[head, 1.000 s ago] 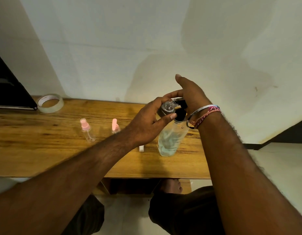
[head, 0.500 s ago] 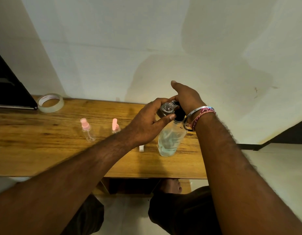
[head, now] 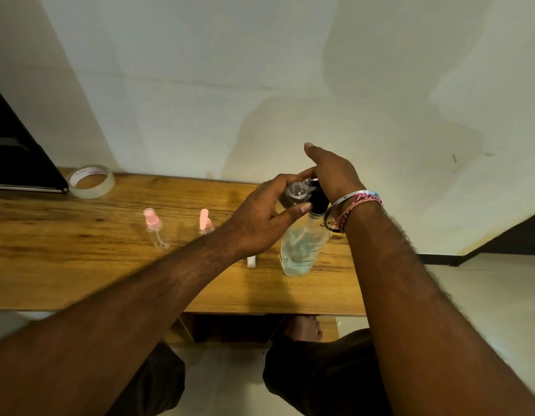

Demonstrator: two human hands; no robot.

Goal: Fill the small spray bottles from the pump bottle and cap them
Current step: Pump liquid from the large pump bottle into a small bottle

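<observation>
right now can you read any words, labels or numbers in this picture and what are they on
Tape roll: red print on the white inner core, too blurred to read.
Metal bangle: small dark marks, too small to read.
Pump bottle: no label shows.
Small spray bottles with pink caps and: no print shows.
Nothing else carries text.

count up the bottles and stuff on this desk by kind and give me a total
Small spray bottles: 3, two pink-topped standing, one uncapped in the left hand
Pump bottle: 1
Tape roll: 1
Small white piece, kind unclear: 1
Total: 6
</observation>
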